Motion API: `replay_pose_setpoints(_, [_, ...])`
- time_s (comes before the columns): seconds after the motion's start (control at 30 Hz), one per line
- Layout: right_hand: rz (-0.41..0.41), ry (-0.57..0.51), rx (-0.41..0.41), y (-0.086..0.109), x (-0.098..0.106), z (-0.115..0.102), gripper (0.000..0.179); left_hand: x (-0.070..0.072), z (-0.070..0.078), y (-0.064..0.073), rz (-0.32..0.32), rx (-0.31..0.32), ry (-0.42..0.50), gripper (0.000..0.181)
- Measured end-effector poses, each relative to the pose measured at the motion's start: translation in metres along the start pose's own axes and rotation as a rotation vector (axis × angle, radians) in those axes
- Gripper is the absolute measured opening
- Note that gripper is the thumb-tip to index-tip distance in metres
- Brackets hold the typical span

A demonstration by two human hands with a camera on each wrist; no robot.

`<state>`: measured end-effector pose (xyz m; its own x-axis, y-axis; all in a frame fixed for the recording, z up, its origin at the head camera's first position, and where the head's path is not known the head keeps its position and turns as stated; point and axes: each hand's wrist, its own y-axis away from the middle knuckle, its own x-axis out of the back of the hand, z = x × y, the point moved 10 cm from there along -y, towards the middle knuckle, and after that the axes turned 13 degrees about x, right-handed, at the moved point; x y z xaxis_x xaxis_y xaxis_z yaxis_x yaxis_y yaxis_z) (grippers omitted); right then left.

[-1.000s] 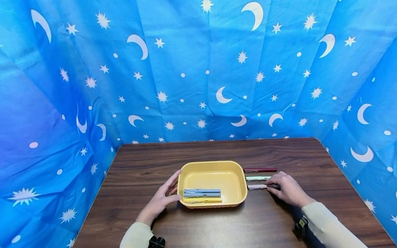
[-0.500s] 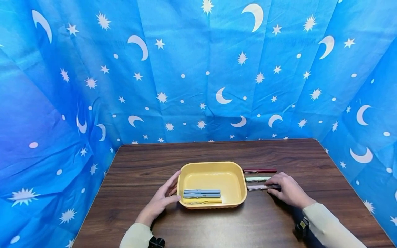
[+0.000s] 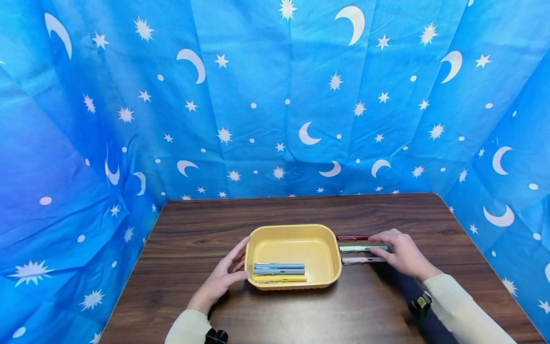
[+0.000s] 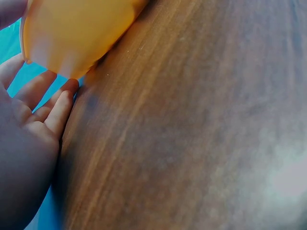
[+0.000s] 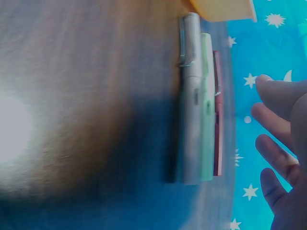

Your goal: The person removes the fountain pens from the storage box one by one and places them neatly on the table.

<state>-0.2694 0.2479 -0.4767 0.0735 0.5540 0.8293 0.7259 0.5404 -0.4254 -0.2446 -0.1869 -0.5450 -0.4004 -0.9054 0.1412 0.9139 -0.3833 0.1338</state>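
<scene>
My left hand (image 3: 221, 277) touches the left end of a yellow tray (image 3: 296, 227), its fingers and thumb spread along the outer wall. Inside the tray lie two grey-blue pens (image 3: 279, 269) and a yellow pen (image 3: 283, 280), side by side. Above the pens to the right of the tray hovers my right hand (image 3: 404, 255), fingers loosely extended and holding nothing. Below it on the table are a pale pink pen (image 5: 193, 96), a mint green pen (image 5: 207, 115) and a dark red pen (image 5: 218, 120), roughly parallel. In the head view the hand hides part of them.
The dark wood table (image 3: 309, 315) is bordered at the back and sides by blue fabric (image 3: 266, 95) with white moons and stars. Each wrist wears a small black camera, such as the right wrist camera (image 3: 422, 303).
My right hand has lifted off the pale pink pen and shifted slightly away from me, over the green and red pens. The left hand stays against the tray.
</scene>
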Motion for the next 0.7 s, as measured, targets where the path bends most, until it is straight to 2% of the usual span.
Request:
replay_pose_setpoints(0.1, [0.005,-0.03,-0.025,-0.005,0.005,0.001,0.025,0.0,0.0,0.0,-0.002,0.004,0.001,0.085])
replay_pose_setpoints(0.43, [0.016,-0.004,-0.05,-0.024,0.018,0.005,0.027,0.001,-0.002,0.0,0.007,0.025,-0.006,0.086])
replay_pose_setpoints(0.7, [0.035,-0.026,-0.057,-0.042,0.022,-0.002,0.033,0.001,-0.002,0.0,0.012,0.021,-0.009,0.085])
